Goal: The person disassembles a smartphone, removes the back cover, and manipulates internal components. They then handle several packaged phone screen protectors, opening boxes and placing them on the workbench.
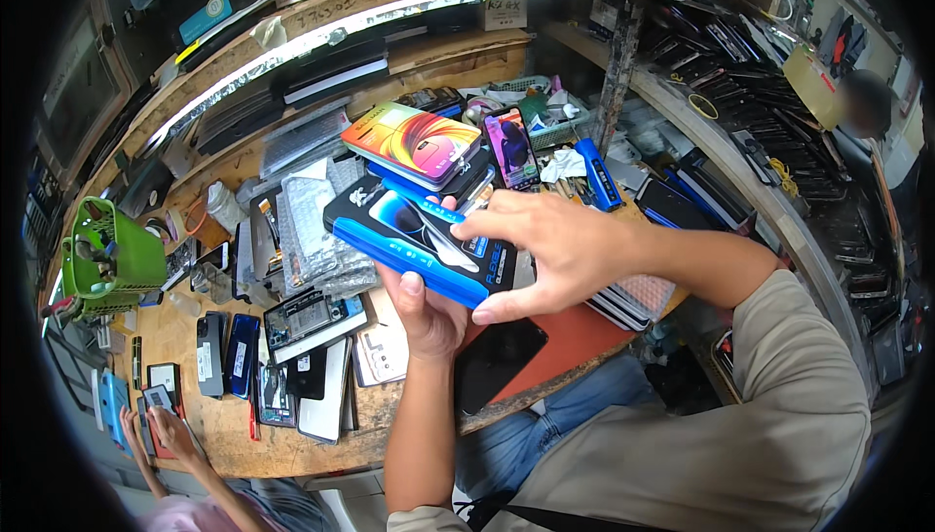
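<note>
Both hands on one flat blue-and-black box (pixel 414 240), held up over the desk (pixel 243 430), near the middle of the view. Left hand (pixel 429 313) under it from below, grip closed on the box: thumb up against the near blue edge, fingers hidden beneath. Right hand (pixel 555 254) reaching in from the right over the box's right end, grip pinching the box: fingers laid across the top face, thumb tucked under the lower right corner. Box tilted, left end higher and farther away, long blue side facing the camera.

Just behind the box, a stack of similar flat boxes, topped by an orange-and-teal one (pixel 414 142). Right of that stack, a phone (pixel 513 147) propped upright, screen lit purple. Farther right, a blue stick-shaped package (pixel 596 173) lying slanted. Left of the held box, bubble-wrap sleeves (pixel 317 230) piled on the desk. Lower left, a row of phones and phone parts (pixel 263 357) spread flat on the wood. Far left, a green basket (pixel 117 259). Below the hands, a dark screen panel (pixel 499 361) on a red mat (pixel 575 342). At the lower left corner, another person's hands (pixel 161 435) at the desk edge. Wooden shelves (pixel 409 6) curving above, crowded with more packages.
</note>
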